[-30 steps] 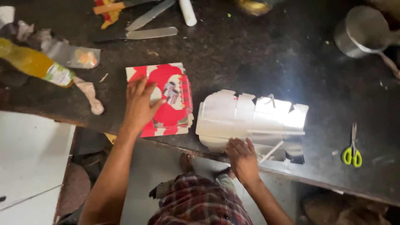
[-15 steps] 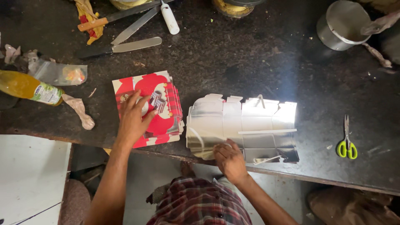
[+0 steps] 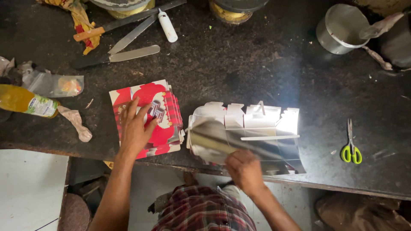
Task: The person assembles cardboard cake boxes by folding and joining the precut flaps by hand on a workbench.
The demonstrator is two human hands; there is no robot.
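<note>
Left hand flat on red cartons; right hand on silver sheet

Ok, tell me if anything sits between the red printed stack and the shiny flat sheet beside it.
Nothing visible does. The left hand lies flat on the red printed stack, the right hand rests on the shiny sheet, and only a narrow strip of bare dark table separates them.

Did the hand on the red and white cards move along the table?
No. The left hand stays flat on the stack of red and white cards, the same way from the silver sheet; only the camera shifted.
</note>
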